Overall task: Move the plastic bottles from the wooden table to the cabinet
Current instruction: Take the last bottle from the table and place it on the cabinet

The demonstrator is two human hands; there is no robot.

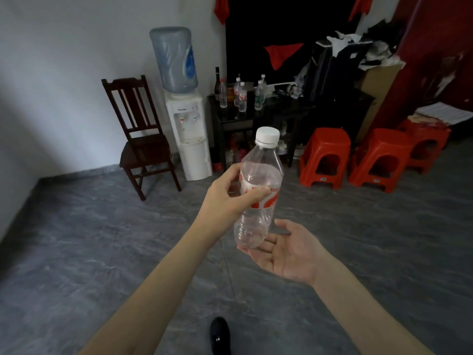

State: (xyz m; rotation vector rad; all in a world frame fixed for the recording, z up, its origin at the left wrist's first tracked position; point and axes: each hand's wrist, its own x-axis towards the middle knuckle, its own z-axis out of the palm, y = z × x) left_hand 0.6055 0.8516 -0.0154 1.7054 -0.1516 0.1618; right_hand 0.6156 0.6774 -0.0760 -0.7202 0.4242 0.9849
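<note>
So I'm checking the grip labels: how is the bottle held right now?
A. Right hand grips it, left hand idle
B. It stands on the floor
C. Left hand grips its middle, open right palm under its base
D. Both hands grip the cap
C: the left hand curls round the label of the bottle, while the right hand lies open beneath its base.

Both bare forearms reach forward. The left hand point(225, 198) curls its fingers and thumb in a grip, knuckles up. The right hand point(286, 249) lies palm up, fingers relaxed and spread, slightly lower.
</note>
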